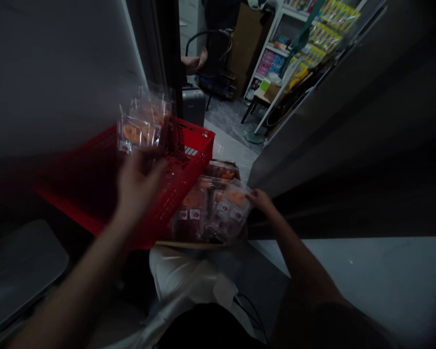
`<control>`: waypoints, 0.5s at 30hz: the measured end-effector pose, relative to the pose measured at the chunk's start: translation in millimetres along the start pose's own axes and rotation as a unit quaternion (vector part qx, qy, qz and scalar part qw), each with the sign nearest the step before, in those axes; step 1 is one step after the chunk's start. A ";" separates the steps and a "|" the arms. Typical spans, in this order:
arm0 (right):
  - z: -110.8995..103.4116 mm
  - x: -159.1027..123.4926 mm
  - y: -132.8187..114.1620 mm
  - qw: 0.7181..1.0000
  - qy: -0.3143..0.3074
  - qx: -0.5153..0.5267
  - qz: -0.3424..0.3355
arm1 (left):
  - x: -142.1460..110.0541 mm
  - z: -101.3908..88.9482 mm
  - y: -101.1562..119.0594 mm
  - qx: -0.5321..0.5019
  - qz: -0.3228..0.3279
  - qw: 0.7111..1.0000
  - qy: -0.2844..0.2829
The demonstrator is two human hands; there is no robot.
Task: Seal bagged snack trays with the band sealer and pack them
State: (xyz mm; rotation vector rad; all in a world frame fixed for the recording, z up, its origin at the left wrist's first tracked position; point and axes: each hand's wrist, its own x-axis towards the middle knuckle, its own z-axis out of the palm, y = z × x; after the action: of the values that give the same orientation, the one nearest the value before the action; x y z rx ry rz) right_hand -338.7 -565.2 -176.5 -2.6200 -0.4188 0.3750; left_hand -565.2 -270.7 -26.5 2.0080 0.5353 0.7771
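Observation:
My left hand (138, 189), blurred by motion, is raised over a red plastic crate (199, 140) and holds a stack of clear plastic packs (143, 127) with orange contents. My right hand (261, 201) grips the corner of a clear pack (228, 211) lying on a pile of similar packs (199, 208). That pile rests on a flat cardboard tray (189, 245) next to the crate's near wall. The crate's inside is dark and hard to see.
White cloth (178, 274) lies below the tray. Grey panels (58, 72) stand left and right. Beyond the gap are a grey suitcase (194, 106), another person's hand (194, 63) near a black chair (214, 53), and white shelves (276, 48) of colourful packages.

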 end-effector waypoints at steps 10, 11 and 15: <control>-19.6 -151.4 -5.0 0.892 -0.086 0.260 -0.360 | -92.9 115.2 -61.6 -0.139 -0.104 0.913 -0.370; -23.7 -146.9 -1.1 0.888 -0.105 0.284 -0.346 | -93.9 108.9 -64.3 -0.120 -0.105 0.906 -0.392; -16.8 -70.1 13.6 0.932 0.096 0.345 -0.048 | -105.2 87.6 -63.4 -0.063 -0.077 0.894 -0.436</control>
State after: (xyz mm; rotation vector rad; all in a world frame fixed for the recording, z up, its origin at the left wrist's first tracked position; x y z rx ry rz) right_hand -394.3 -608.0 -155.3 -1.9171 -0.2792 0.1824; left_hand -583.0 -355.9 -149.7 1.9189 0.0968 -0.2191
